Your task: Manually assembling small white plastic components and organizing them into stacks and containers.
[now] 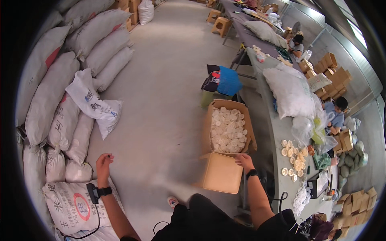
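Note:
My left hand (104,164) is held out over the floor beside the stacked sacks. Its fingers are bent together, with a tiny dark spot at their tips that I cannot make out. My right hand (244,161) is at the far right corner of a tan plastic stool (221,173), its fingers curled at the edge of the seat. The stool's left side is blurred. Just beyond it stands an open cardboard box (251,136) full of pale round pieces (229,128). Each wrist wears a black band.
White woven sacks (52,100) are piled along the left. A long table (277,132) runs down the right, bearing round pieces (295,156), bags and a large white sack (289,90). A blue bag (229,80) sits beyond the box. People (335,114) sit behind the table.

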Demonstrator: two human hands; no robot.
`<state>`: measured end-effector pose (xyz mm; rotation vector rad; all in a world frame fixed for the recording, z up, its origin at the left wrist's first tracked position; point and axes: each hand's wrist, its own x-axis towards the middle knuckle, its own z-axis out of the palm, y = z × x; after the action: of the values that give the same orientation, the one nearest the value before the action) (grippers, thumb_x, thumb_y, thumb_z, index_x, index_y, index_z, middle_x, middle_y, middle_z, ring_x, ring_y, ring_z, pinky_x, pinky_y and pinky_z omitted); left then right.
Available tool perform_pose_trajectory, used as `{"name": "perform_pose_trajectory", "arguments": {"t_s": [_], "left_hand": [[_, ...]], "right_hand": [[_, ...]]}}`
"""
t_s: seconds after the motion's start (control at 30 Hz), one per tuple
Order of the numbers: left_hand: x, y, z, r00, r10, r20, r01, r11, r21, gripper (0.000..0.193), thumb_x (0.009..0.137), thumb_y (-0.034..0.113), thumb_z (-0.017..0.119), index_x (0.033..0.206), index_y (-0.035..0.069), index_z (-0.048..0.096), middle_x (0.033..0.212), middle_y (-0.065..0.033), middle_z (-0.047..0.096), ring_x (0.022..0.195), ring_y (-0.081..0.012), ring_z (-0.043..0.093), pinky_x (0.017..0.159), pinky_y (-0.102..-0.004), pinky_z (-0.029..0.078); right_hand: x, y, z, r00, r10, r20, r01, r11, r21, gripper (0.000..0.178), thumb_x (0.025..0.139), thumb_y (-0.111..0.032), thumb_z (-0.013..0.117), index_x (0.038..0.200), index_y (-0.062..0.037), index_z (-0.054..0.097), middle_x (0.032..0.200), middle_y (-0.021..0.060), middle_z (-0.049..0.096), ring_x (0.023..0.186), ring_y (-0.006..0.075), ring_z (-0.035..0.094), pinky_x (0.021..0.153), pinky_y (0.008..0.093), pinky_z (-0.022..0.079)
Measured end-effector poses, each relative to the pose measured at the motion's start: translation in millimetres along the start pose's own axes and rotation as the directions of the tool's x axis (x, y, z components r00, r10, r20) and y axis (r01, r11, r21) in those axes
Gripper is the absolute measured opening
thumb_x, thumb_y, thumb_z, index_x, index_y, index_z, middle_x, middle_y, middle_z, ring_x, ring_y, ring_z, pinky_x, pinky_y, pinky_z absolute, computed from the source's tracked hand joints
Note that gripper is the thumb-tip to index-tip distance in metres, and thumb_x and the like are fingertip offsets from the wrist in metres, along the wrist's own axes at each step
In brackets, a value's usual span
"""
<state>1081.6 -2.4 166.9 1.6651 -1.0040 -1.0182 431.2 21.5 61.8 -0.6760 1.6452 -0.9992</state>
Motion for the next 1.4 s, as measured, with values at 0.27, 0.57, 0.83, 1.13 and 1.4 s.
{"name": "perform_pose_trajectory", "arguments": {"t_s": [0.27, 0.57, 0.83, 1.13, 1.4], "left_hand": [[118.0, 16.3, 100.5, 0.902, 0.048, 0.43, -0.022, 0.998, -0.065, 0.018, 0.09, 0.008, 0.047, 0.1, 0.001, 0.061, 0.091, -0.0063, 0.064, 0.082, -0.0144, 0.061, 0.073, -0.0255, 0.046], [340.8, 15.7, 163.3, 0.882, -0.415, 0.223, 0.449, 0.884, -0.133, 0.034, 0.087, 0.031, 0.051, 0.113, 0.009, 0.055, 0.103, -0.006, 0.062, 0.091, -0.0184, 0.06, 0.08, -0.0327, 0.042], [543.2, 30.9, 187.0, 0.788, -0.594, 0.163, 0.587, 0.804, 0.094, 0.043, 0.084, 0.038, 0.05, 0.12, 0.014, 0.049, 0.114, -0.0057, 0.057, 0.102, -0.025, 0.054, 0.086, -0.0465, 0.037], [904.6, 187.3, 422.3, 0.97, -0.101, 0.221, 0.025, 0.946, 0.322, 0.032, 0.087, 0.029, 0.052, 0.111, 0.008, 0.057, 0.098, -0.005, 0.063, 0.084, -0.0136, 0.059, 0.063, -0.0238, 0.042], [1003.5, 401.8, 920.0, 0.436, 0.479, 0.762, -0.629, 0.767, -0.123, 0.03, 0.084, 0.009, 0.059, 0.113, 0.002, 0.055, 0.11, -0.0121, 0.059, 0.107, -0.0196, 0.054, 0.087, -0.0303, 0.045]], "right_hand": [[34.8, 84.6, 9.5, 0.767, 0.522, -0.374, -0.404, 0.845, 0.351, 0.03, 0.078, -0.022, 0.055, 0.104, -0.0066, 0.057, 0.091, 0.0095, 0.062, 0.071, 0.0192, 0.057, 0.061, 0.0342, 0.045], [331.5, 47.0, 160.0, 0.842, -0.479, 0.249, 0.419, 0.29, -0.861, 0.019, 0.085, -0.02, 0.051, 0.072, -0.009, 0.058, 0.066, 0.0039, 0.059, 0.061, 0.0209, 0.058, 0.053, 0.0338, 0.043], [523.2, -236.5, 168.8, 0.953, -0.051, -0.298, 0.155, 0.929, 0.337, 0.023, 0.088, -0.023, 0.054, 0.104, -0.0072, 0.057, 0.081, 0.0015, 0.062, 0.062, 0.0108, 0.055, 0.054, 0.0227, 0.043], [738.2, -379.0, 102.4, 0.809, -0.048, -0.586, 0.195, 0.962, 0.191, 0.034, 0.083, -0.025, 0.062, 0.11, -0.0065, 0.056, 0.088, 0.0016, 0.059, 0.078, 0.0108, 0.056, 0.064, 0.0246, 0.044], [873.3, -480.6, 4.3, 0.564, -0.284, -0.775, 0.204, 0.958, -0.202, 0.044, 0.077, -0.02, 0.07, 0.113, -0.0001, 0.054, 0.109, 0.0135, 0.058, 0.092, 0.0208, 0.057, 0.083, 0.0327, 0.046]]}}
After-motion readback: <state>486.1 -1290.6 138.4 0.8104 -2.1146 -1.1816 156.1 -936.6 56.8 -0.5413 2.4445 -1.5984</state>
